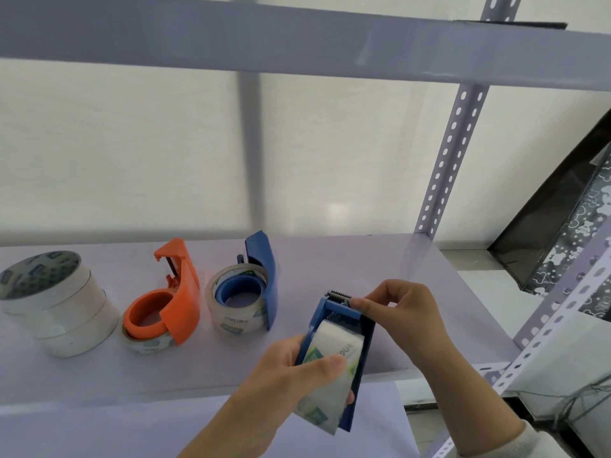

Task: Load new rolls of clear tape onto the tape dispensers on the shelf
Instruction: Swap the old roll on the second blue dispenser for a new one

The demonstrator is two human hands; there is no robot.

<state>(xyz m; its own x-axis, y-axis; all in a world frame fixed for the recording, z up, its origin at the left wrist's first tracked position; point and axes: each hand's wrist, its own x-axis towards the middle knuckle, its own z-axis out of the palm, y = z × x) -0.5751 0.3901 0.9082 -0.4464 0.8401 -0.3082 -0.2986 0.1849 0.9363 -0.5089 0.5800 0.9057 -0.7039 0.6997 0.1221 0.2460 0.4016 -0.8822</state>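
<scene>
My left hand (291, 375) grips a blue tape dispenser (363, 342) with a clear tape roll (334, 345) seated in it, held above the shelf's front edge. My right hand (403, 312) pinches the tape end at the dispenser's toothed cutter (340, 294). On the shelf (413, 292) stand an orange dispenser (175, 302) with a roll in it and a second blue dispenser (261, 269) with a roll (238, 312). A stack of spare clear tape rolls (56, 305) sits at the far left.
A perforated shelf post (446, 153) rises at the right, with an upper shelf beam (297, 38) overhead. A black patterned box (568, 233) leans beyond the post. A lower shelf shows below the front edge.
</scene>
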